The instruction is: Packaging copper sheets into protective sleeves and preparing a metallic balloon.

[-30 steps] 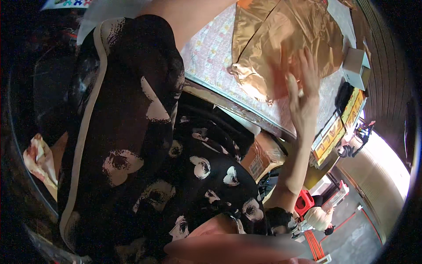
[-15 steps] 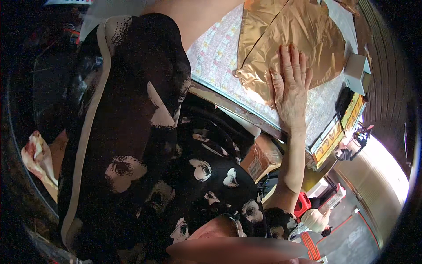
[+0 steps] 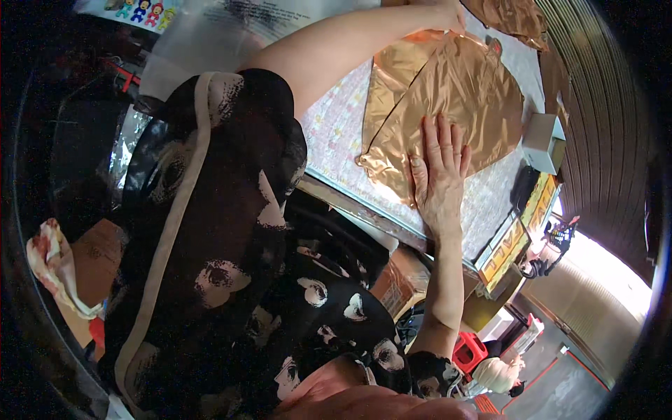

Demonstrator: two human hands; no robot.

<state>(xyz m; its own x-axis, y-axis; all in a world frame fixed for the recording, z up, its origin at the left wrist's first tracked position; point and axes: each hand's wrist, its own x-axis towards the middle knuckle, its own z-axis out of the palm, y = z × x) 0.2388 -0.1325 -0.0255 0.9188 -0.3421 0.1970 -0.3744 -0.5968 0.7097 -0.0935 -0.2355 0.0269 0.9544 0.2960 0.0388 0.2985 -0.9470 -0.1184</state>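
Note:
A flat, uninflated copper-coloured foil balloon (image 3: 483, 98) lies on the table, creased and shiny, with a fold line running across its left side. My right hand (image 3: 442, 178) rests palm down on its near part, fingers stretched out and slightly apart. My left arm reaches across from the left, and my left hand (image 3: 451, 15) is at the balloon's far edge. Its fingertips are pressed together on the foil there, while the upper picture edge cuts off part of the hand.
A patterned cloth (image 3: 336, 133) covers the table. More copper foil (image 3: 514, 21) lies at the far right. A small open white box (image 3: 542, 143) and a yellow printed box (image 3: 507, 255) stand along the right side. Beyond, a person (image 3: 495, 374) is near a red stool (image 3: 469, 352).
My left hand has come into view at the balloon's far edge. The whole view has shifted, showing more of the far side. My right hand stays flat on the foil.

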